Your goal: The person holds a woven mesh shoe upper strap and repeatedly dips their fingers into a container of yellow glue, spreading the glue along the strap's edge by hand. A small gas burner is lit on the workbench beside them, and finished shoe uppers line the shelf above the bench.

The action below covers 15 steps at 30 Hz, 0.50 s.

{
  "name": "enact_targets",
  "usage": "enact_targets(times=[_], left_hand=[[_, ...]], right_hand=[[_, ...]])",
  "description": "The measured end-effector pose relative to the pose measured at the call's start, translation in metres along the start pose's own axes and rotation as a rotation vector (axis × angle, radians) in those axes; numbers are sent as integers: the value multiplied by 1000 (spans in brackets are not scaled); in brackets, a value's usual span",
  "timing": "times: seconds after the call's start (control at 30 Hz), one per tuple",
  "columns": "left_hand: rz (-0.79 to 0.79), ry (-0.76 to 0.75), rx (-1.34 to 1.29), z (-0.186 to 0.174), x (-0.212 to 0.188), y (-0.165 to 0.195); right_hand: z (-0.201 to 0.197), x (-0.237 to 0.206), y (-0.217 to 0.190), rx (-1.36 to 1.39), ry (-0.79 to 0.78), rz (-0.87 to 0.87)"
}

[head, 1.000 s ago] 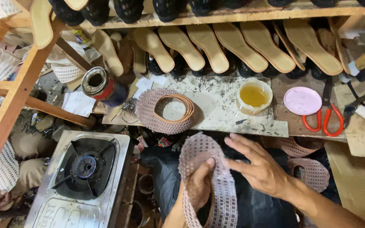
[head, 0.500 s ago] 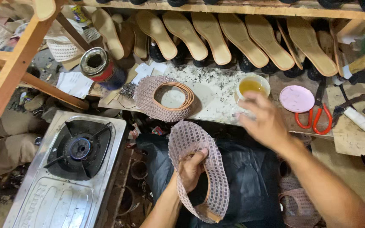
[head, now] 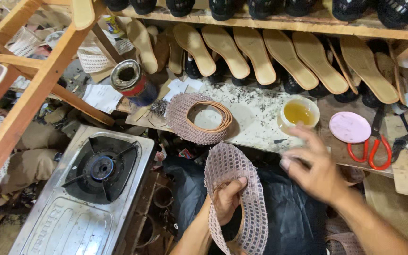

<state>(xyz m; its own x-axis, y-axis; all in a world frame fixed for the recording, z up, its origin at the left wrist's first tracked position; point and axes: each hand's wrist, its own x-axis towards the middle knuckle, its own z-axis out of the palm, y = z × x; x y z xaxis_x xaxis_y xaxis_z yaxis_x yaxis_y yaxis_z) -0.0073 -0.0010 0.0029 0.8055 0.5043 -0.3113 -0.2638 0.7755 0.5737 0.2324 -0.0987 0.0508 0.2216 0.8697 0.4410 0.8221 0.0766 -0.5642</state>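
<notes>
Left hand (head: 228,202) grips mesh shoe upper (head: 242,189); right hand (head: 313,170), open and empty, nears glue cup (head: 300,113) at 1 o'clock. Gluing apparently unstarted.

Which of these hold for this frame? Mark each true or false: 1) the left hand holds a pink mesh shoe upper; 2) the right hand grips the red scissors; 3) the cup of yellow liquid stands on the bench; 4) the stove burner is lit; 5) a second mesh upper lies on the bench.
1) True: the left hand holds the pink mesh shoe upper over the lap.
2) False: the right hand is open in the air, blurred, apart from the red scissors.
3) True: the cup of yellow liquid stands on the bench.
4) False: the stove burner shows no flame.
5) True: a second mesh upper lies on the bench.
</notes>
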Motion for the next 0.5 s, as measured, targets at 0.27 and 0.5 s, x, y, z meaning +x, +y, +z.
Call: enact_targets(times=[0.27,0.5], left_hand=[[-95,-106,-41,6,3,-11],[-27,13,-30,10,1,-1]], right_hand=[[24,-34,-28,46,-61,-253],[13,-39,-26,78,-55,-364]])
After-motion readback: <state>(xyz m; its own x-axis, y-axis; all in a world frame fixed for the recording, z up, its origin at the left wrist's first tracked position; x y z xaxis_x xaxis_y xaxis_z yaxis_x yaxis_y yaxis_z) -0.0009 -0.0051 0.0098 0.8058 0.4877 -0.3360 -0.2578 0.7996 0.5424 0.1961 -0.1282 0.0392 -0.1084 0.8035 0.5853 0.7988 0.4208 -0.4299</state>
